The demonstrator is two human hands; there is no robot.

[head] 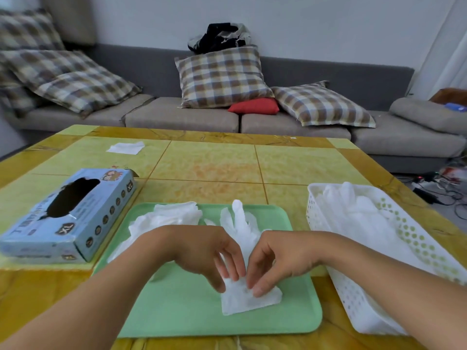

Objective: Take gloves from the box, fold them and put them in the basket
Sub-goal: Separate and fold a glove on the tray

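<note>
Gloves (249,294) are the business here, and one white glove lies on the green tray (177,311) directly under both sets of fingers, its cuff end nearest the person and its own finger end reaching away past the knuckles. The left hand (202,251) has its fingers (233,270) curled down and pinching the glove near its middle; the right hand (275,258) does the same just beside it, fingers (259,289) bent and pressing on the same patch of material. The two hands nearly touch each other over the glove.

To the left of the left fingers and a little beyond them, a loose heap of more gloves (166,218) sits on the tray, unfolded by the look of it. Further left, well apart from the fingers, the blue box (68,215) rests on the tabletop (209,162) with its oval opening dark. To the right of the right fingers stands the white basket (326,238), already holding a fair layer of white gloves, though how neatly folded cannot be told.

Judging by this, the task is well under way: many gloves are in the basket, one is mid-fold, and the heap on the tray is left to fold and move over.
</note>
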